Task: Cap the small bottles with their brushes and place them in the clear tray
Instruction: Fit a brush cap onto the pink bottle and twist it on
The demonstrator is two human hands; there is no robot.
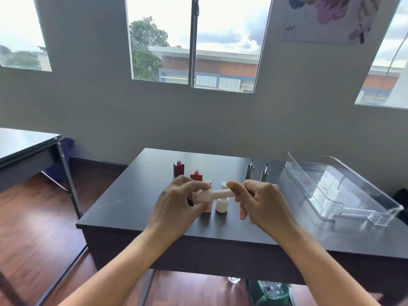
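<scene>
- My left hand (176,204) grips a pale pink square glass bottle (202,196), tipped on its side above the dark table (132,195).
- My right hand (262,202) pinches the long pale pink brush cap (223,193) at the bottle's neck.
- Behind stand a white round bottle (221,205), two open red square bottles (196,175) and two silver brush caps (249,172), bristles up.
- The clear plastic tray (309,154) lies on the table, well to my right.

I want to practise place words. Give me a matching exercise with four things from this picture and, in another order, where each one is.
1. pale pink bottle
2. white bottle
3. clear tray
4. dark red bottle

a. farthest back on the left, uncapped
b. right part of the table
c. held up between left hand and right hand
d. standing on the table behind the hands

Pairs: 1-c, 2-d, 3-b, 4-a
</scene>
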